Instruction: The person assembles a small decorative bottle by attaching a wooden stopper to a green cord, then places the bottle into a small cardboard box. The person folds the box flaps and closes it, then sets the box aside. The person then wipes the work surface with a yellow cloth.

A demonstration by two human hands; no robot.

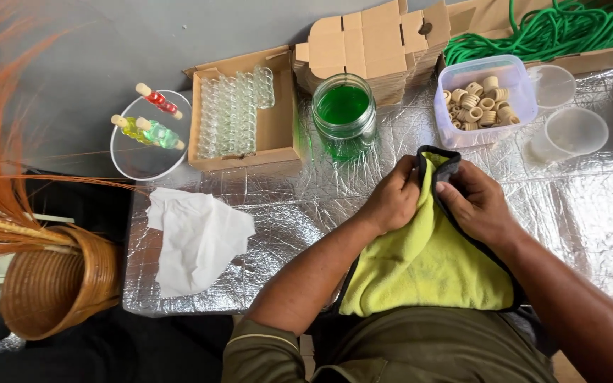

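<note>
A yellow-green cloth with a black edge [427, 266] drapes from the silver foil-covered table [306, 213] down to my lap. My left hand [394, 198] is closed around the cloth's upper fold. My right hand [478, 202] pinches the black edge at the top of the cloth, close beside the left hand. Whether anything is wrapped inside the fold is hidden.
A glass jar of green liquid [344, 106] stands behind my hands. Left of it are a cardboard box of small clear bottles [239, 110], a clear bowl with three filled bottles [149, 131] and a white tissue [196, 237]. A tub of corks [484, 99], clear cups [569, 135], flat cartons [377, 42], green cord [555, 28] and a wicker basket [58, 284] surround.
</note>
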